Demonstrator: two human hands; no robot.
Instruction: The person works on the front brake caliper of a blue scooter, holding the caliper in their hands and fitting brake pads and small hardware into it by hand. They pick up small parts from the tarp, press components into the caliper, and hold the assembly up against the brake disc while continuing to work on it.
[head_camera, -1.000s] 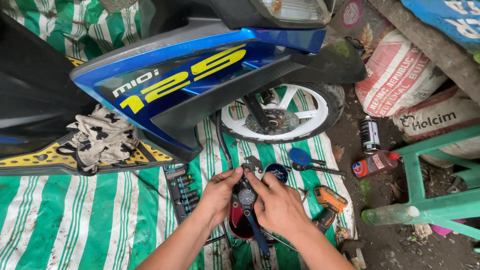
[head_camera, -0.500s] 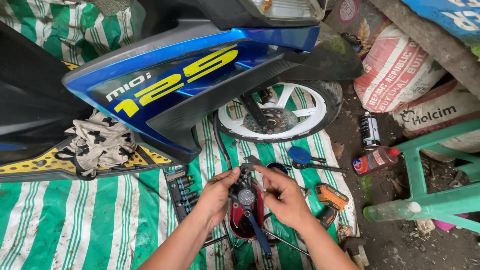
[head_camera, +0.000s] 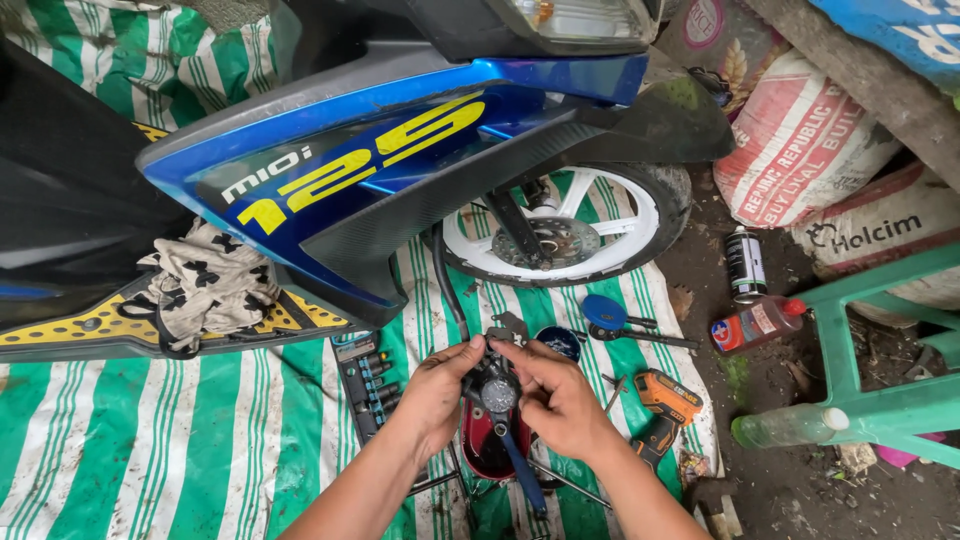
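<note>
A dark, greasy metal brake lever assembly (head_camera: 497, 392) with a round cap and blue lever sits between both hands, above a red tray (head_camera: 480, 450). The left hand (head_camera: 440, 395) and right hand (head_camera: 560, 400) have their fingers closed around it. Beneath lies a green-and-white striped tarp (head_camera: 150, 450); beside it, an orange drill (head_camera: 662, 400) and the scooter's white spoked wheel (head_camera: 560, 235).

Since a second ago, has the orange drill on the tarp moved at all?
No. The orange drill lies where it did, same gap below the white wheel, beside the right hand, which with the left hand grips the dark metal part.
</note>
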